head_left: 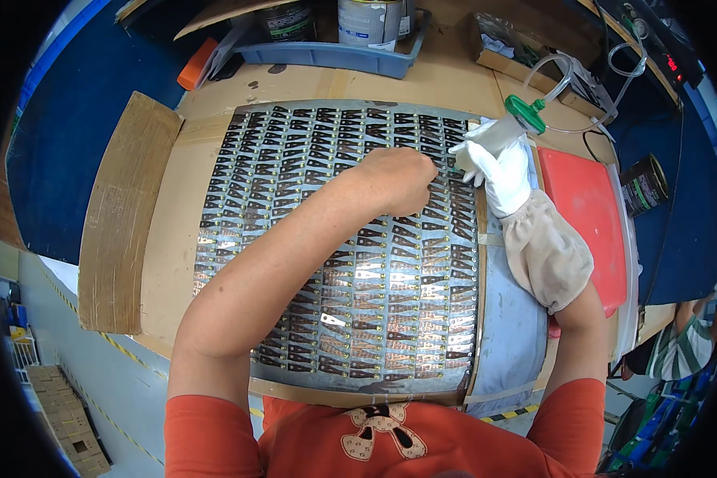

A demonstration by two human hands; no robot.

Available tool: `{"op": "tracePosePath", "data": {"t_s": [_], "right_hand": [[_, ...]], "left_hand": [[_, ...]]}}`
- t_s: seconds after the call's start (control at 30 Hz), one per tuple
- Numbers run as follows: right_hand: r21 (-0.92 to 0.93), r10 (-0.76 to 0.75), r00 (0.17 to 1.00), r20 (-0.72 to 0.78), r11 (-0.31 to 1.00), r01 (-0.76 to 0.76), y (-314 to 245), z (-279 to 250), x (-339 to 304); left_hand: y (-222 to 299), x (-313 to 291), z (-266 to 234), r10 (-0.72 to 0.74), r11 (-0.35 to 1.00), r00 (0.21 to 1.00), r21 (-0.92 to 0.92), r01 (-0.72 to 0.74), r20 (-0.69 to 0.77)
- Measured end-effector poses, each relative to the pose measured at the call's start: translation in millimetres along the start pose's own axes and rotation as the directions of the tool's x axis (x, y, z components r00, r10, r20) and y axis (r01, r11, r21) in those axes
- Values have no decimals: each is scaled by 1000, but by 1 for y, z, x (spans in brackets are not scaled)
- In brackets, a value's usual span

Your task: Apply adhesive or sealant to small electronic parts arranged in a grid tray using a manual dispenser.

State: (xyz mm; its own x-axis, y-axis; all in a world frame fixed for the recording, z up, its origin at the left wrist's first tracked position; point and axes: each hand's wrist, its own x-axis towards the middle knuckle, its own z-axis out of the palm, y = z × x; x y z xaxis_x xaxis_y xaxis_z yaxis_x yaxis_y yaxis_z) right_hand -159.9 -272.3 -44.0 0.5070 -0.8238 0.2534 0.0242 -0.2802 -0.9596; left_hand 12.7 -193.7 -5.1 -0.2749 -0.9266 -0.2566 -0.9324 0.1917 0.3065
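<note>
Clear, cloudy-looking syringe (502, 134) with green cap (526, 114) and looping thin tube (567, 78), over the upper right corner of a grey metal sheet (414, 384); long axis slanting, cap end toward upper right, other end toward lower left and the left hand (397, 182); gripped by curled fingers of the right hand (498, 174), in white glove (508, 185); left hand bare, fingers bent inward above rows of dark tapered strips (365, 325) with brassy dots, anything pinched there impossible to tell
</note>
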Motion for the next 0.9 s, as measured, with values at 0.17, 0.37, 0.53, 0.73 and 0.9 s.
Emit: {"op": "tracePosePath", "data": {"t_s": [0.17, 0.37, 0.53, 0.73, 0.9], "right_hand": [[-13, 56, 998, -1, 998, -56, -3, 1, 0], [-34, 1, 1000, 12, 999, -1, -5, 1, -2], [26, -8, 1000, -15, 1000, 8, -2, 3, 1], [22, 76, 997, 30, 997, -77, -8, 2, 0], [-6, -36, 999, -25, 999, 35, 2, -2, 3]], "left_hand": [[0, 0, 0, -1, 1000, 1000, -8, 1, -8], [0, 1, 0, 5, 1000, 1000, 7, -5, -5], [-1, -1, 1, 2, 1000, 1000, 8, -2, -11], [0, -1, -1, -11, 1000, 1000, -6, 11, -1], [0, 0, -1, -5, 1000, 1000, -14, 5, -3]]}}
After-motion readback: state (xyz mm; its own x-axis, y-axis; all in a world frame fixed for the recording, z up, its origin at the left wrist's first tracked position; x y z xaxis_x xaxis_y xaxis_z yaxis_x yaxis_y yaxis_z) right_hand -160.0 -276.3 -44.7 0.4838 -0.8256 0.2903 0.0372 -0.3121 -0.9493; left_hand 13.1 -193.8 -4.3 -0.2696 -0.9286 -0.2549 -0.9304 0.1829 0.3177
